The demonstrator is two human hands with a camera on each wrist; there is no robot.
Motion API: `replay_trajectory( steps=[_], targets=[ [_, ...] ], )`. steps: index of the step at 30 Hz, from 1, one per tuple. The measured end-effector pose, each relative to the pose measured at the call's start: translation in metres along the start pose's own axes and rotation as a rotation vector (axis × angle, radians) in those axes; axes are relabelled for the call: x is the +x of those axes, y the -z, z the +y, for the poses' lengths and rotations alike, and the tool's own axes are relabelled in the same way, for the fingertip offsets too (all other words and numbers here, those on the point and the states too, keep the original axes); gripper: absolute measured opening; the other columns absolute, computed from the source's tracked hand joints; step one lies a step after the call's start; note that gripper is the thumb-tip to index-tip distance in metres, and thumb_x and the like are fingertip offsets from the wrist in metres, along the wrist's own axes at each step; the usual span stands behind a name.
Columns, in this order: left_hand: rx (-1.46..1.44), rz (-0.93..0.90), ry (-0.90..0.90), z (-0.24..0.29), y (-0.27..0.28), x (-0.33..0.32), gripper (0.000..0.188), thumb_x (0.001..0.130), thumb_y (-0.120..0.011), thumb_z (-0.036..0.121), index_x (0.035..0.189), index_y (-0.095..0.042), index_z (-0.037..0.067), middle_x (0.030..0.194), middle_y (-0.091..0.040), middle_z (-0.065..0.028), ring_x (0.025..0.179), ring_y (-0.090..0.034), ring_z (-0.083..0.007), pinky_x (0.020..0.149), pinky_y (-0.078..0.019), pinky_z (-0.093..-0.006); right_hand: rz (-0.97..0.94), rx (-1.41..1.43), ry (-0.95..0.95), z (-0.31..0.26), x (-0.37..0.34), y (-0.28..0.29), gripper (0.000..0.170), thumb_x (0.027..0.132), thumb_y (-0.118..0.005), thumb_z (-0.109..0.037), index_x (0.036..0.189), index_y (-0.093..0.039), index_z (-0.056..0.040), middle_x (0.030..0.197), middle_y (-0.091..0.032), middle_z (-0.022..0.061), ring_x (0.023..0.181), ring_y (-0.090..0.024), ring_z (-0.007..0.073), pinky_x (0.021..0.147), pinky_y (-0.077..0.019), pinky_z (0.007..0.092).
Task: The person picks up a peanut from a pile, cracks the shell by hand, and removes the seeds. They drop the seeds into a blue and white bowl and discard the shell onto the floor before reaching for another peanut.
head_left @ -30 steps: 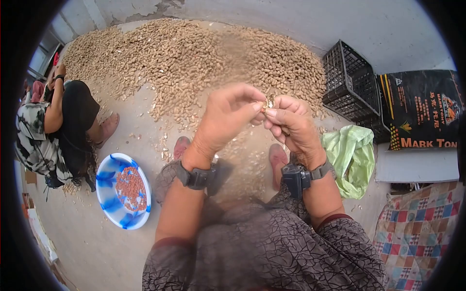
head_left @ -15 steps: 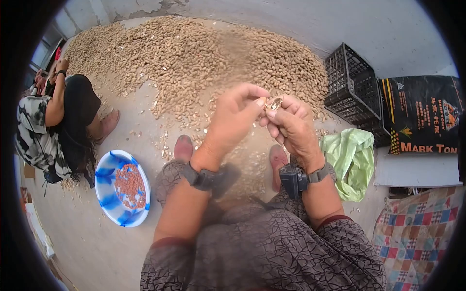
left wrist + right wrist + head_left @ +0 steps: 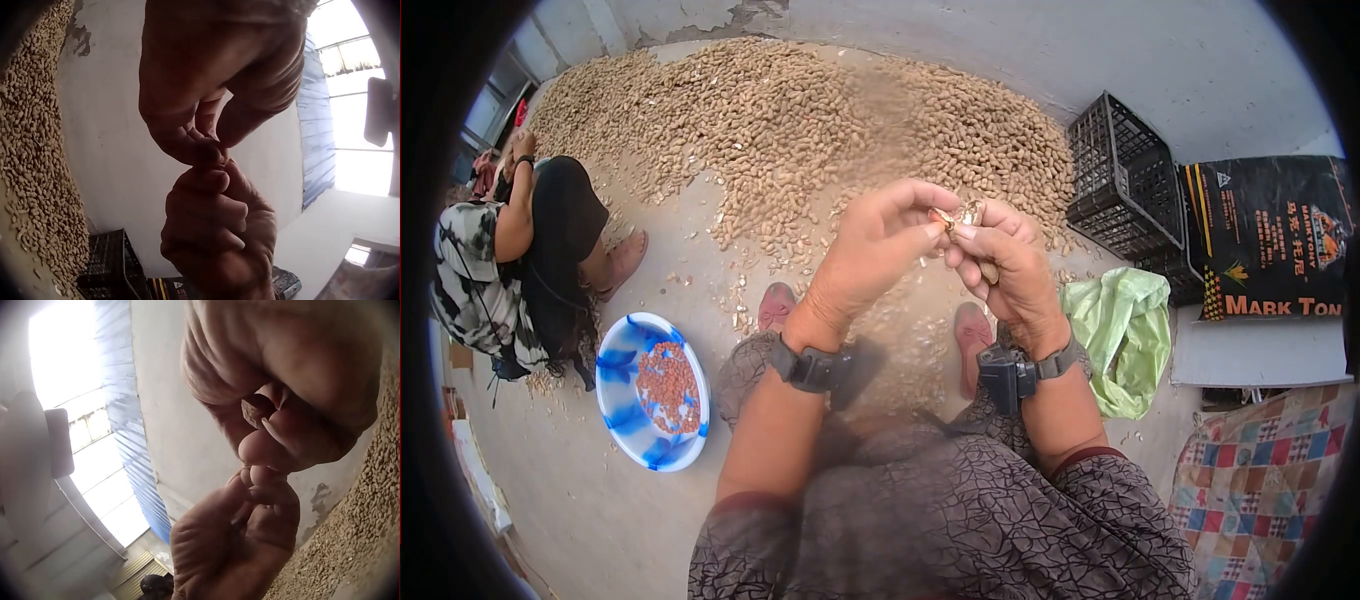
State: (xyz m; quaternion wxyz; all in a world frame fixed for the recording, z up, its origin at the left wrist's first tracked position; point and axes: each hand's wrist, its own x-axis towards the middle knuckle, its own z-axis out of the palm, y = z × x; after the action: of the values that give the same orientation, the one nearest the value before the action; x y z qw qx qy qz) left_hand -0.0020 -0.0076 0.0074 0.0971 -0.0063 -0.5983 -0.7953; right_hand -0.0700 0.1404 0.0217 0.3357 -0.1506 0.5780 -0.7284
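In the head view both hands meet in front of the body over a cracked peanut. My left hand [image 3: 865, 255] pinches a small reddish and pale piece of the peanut [image 3: 941, 217] between thumb and forefinger. Right beside it, my right hand [image 3: 1012, 262] holds the opened peanut shell [image 3: 973, 212] with thumb and forefinger. A whole peanut [image 3: 253, 411] is tucked in the curled fingers of the right hand, seen in the right wrist view. The left wrist view shows the fingertips of both hands together, hiding most of the peanut.
A wide heap of peanuts [image 3: 800, 130] lies along the wall. At left stands a blue and white basin [image 3: 622, 350] with shelled kernels; another person [image 3: 520, 250] sits beyond it. To the right are a black crate [image 3: 1100, 160], a green bag [image 3: 1115, 335] and a black sack [image 3: 1270, 240].
The fingertips parted slightly, showing the split shell in the right hand, then came together again. A reddish piece now shows between the left thumb and forefinger.
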Motion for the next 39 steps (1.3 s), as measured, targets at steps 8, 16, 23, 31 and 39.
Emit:
replay_trajectory(
  steps=[8,16,23,31,39],
  targets=[
    [0.144,0.098,0.024,-0.006,-0.002,0.001,0.019,0.083,-0.047,0.001,0.098,-0.059,-0.002,0.08,-0.06,-0.0031,0.068,-0.054,-0.007,0.062,-0.0449,-0.0206,0.01,-0.113,0.019,0.007,0.0,-0.002,0.01,0.081,-0.06,-0.013,0.073,-0.059,-0.0062,0.063,-0.059,0.0014,0.048,-0.047,0.0024,0.04,-0.0326,0.0153],
    [-0.201,0.254,0.165,-0.013,0.014,0.002,0.018,0.083,-0.046,0.003,0.095,-0.06,-0.001,0.074,-0.061,-0.004,0.06,-0.054,-0.0065,0.055,-0.0421,-0.0185,0.048,0.07,0.053,0.0,0.002,-0.003,0.008,0.082,-0.059,-0.011,0.082,-0.061,-0.0041,0.067,-0.061,0.003,0.049,-0.048,0.0024,0.041,-0.0341,0.0146],
    [-0.14,0.095,0.216,-0.009,0.003,-0.006,0.016,0.09,-0.056,0.019,0.09,-0.06,0.003,0.075,-0.061,-0.0018,0.061,-0.052,-0.0044,0.054,-0.0407,-0.0171,0.026,-0.025,0.066,0.004,0.001,-0.001,0.012,0.083,-0.06,-0.015,0.086,-0.062,-0.0038,0.067,-0.06,0.0018,0.051,-0.049,0.0026,0.042,-0.035,0.0136],
    [-0.128,0.042,0.288,-0.011,-0.001,-0.006,0.02,0.087,-0.062,0.024,0.083,-0.06,0.005,0.07,-0.057,0.0007,0.057,-0.046,-0.0034,0.048,-0.0339,-0.0162,0.167,-0.239,0.232,0.011,0.0,-0.003,0.012,0.085,-0.058,-0.013,0.085,-0.059,-0.0015,0.063,-0.053,-0.0011,0.047,-0.041,0.0025,0.041,-0.0306,0.0161],
    [0.015,0.044,0.177,-0.016,-0.008,-0.003,0.021,0.085,-0.066,0.023,0.071,-0.058,0.008,0.061,-0.05,0.0064,0.051,-0.039,0.0003,0.045,-0.0281,-0.0149,0.187,-0.177,0.137,0.007,-0.003,-0.006,0.009,0.086,-0.056,-0.012,0.084,-0.06,-0.0033,0.06,-0.052,-0.0021,0.045,-0.042,0.0022,0.04,-0.0306,0.0154]
  ],
)
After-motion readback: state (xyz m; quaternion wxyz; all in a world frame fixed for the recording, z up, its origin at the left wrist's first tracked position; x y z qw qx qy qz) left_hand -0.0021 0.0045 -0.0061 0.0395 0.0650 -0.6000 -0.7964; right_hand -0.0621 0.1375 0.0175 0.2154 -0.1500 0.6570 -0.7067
